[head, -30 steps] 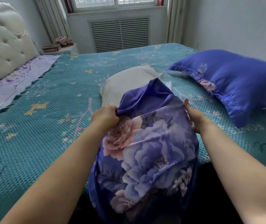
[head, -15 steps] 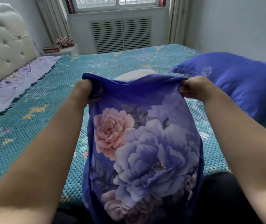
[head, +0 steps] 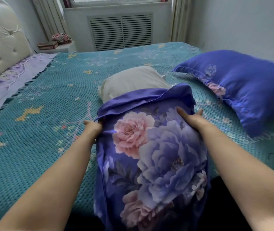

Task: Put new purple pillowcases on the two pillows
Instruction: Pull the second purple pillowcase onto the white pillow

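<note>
Both hands clamp the floral purple satin pillowcase (head: 151, 157) at the bed's near edge: left hand (head: 93, 128), right hand (head: 191, 120); the bare cream pillow (head: 133, 82) lies straight ahead, lengthwise away.

Two pillows (head: 133, 82) (head: 243, 87); two purple pillowcases (head: 151, 157) (head: 256, 100); two hands (head: 93, 128) (head: 191, 118).

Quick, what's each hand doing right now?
Left hand: grips the pillowcase edge.
Right hand: holds the pillowcase's other side, thumb on top.
</note>
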The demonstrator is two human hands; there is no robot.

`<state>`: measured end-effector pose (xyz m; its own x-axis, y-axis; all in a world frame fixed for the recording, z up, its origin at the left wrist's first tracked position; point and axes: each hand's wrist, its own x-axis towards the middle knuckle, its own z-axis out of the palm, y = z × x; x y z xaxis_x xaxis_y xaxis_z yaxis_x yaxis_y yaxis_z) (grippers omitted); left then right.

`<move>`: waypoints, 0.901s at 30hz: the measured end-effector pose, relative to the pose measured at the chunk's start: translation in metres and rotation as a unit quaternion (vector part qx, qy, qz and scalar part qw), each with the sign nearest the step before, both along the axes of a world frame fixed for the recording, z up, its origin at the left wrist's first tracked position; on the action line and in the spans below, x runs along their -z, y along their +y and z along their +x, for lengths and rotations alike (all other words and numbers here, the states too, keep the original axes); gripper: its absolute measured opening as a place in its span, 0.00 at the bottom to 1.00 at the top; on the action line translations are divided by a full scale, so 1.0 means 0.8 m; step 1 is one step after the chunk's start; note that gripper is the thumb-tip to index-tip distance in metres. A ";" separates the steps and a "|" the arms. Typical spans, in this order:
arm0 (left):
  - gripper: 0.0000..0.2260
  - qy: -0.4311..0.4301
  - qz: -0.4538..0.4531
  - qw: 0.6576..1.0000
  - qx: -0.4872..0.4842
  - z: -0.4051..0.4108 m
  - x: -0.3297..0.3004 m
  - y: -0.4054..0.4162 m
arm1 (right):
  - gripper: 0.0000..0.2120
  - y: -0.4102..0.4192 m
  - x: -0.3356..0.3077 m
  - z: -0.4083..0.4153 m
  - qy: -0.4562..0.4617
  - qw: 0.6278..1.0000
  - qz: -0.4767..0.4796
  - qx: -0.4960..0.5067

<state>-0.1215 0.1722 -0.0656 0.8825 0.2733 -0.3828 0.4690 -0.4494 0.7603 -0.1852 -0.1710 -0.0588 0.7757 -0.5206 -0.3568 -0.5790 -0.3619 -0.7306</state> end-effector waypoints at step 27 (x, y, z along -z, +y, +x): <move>0.21 -0.255 0.191 0.946 0.058 -0.044 0.028 0.001 | 0.38 0.056 0.053 -0.009 -0.090 0.995 0.028 -0.033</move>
